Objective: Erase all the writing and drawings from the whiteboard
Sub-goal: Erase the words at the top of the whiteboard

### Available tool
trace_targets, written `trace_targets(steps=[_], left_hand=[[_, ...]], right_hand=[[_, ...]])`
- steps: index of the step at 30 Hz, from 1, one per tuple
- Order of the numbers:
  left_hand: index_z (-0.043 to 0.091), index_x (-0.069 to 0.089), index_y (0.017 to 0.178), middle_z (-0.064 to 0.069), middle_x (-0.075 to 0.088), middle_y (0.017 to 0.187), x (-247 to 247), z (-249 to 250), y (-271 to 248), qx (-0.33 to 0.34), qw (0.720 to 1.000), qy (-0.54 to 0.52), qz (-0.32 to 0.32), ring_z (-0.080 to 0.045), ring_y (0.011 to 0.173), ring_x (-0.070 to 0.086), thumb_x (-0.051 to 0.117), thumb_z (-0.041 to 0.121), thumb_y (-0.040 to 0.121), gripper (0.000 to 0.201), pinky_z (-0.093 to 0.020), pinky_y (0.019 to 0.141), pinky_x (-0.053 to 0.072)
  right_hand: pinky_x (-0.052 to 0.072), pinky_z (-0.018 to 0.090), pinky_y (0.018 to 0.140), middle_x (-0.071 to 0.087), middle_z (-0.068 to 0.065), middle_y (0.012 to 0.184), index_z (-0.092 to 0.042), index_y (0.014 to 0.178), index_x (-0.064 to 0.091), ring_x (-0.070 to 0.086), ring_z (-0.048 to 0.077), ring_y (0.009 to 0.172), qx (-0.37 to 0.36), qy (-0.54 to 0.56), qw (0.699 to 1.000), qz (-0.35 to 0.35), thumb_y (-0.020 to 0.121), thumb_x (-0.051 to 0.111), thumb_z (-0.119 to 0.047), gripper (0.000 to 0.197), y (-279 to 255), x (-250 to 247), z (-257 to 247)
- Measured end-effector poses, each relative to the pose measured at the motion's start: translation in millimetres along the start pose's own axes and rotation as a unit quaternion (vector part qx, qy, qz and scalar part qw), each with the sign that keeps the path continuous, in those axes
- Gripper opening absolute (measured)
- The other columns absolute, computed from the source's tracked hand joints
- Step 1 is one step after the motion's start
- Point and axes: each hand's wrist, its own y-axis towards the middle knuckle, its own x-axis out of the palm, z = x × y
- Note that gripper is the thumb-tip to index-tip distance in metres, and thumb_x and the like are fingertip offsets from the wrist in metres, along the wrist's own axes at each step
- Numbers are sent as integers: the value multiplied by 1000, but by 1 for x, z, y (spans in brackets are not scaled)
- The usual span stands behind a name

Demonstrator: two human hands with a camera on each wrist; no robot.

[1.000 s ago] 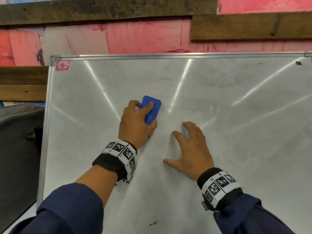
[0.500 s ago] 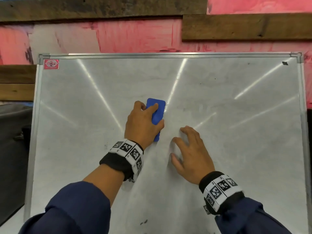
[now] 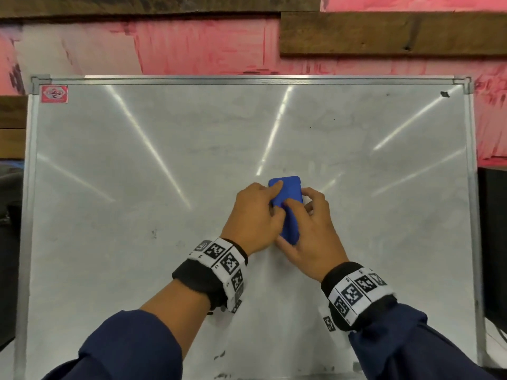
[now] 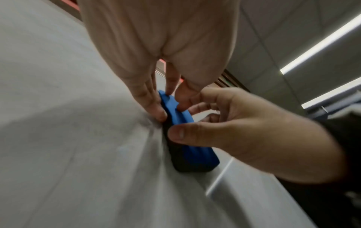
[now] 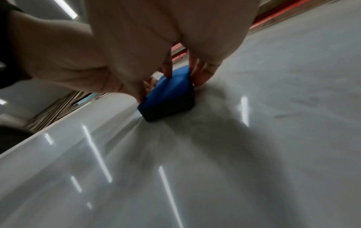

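Observation:
The whiteboard (image 3: pixel 137 270) leans against a pink wall and looks mostly wiped, with grey smears. A black mark (image 3: pixel 445 94) sits at its top right corner, a faint smudge (image 3: pixel 153 233) left of centre, and small dark specks (image 3: pixel 219 355) near the bottom edge. The blue eraser (image 3: pixel 288 198) lies pad-down on the board's middle. My left hand (image 3: pixel 255 218) grips its left side, thumb on top. My right hand (image 3: pixel 312 229) grips its right side and lower end. The left wrist view shows the eraser (image 4: pixel 193 152) with the right thumb (image 4: pixel 185 132) across it. The right wrist view shows its black pad (image 5: pixel 168 109) on the board.
A red sticker (image 3: pixel 54 94) is in the board's top left corner. Dark wooden planks (image 3: pixel 384 34) cross the wall above. A dark object (image 3: pixel 8 242) stands left of the board and another dark object (image 3: pixel 493 242) to its right.
My left hand slid the eraser rightward and down toward the board's middle. My right hand lifted off the board, where it lay flat, and took hold of the eraser.

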Motion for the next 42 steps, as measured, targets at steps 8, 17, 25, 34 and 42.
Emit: trace_targets(steps=[8, 17, 25, 34, 42], left_hand=[[28, 57, 136, 0, 51, 129, -24, -27, -21, -10, 990, 129, 48, -22, 115, 47, 63, 40, 86, 52, -38, 96, 45], [31, 60, 126, -7, 40, 141, -13, -51, -77, 10, 973, 232, 11, -34, 127, 37, 70, 50, 72, 58, -45, 91, 41], [26, 60, 128, -9, 46, 139, 14, -46, -128, 27, 972, 232, -27, -34, 123, 42, 72, 39, 75, 55, -46, 89, 41], [21, 63, 127, 3, 60, 114, 77, -18, -204, 9, 985, 50, -166, -17, 90, 61, 60, 27, 90, 38, -31, 76, 53], [27, 64, 124, 10, 58, 97, 96, -6, -211, -7, 962, 41, -269, -9, 76, 53, 54, 32, 94, 32, -31, 73, 52]], right_hand=[[41, 27, 92, 36, 12, 139, -17, 123, 57, 45, 29, 117, 95, -48, 988, 115, 85, 75, -29, 44, 52, -26, 11], [47, 28, 89, 41, 1, 134, -20, 116, 63, 46, 21, 113, -37, -31, 998, -36, 74, 80, -24, 46, -28, 18, 4], [53, 36, 74, 48, 1, 118, -20, 106, 63, 48, 21, 99, -17, -65, 985, -158, 63, 83, -16, 47, -92, 1, 28], [48, 33, 73, 48, -3, 102, -22, 99, 49, 50, 21, 90, 121, -123, 866, -470, 65, 78, -12, 46, -168, -31, 45], [43, 29, 73, 54, 1, 100, -25, 93, 49, 58, 25, 94, 194, -179, 823, -504, 76, 71, -7, 33, -199, -55, 61]])
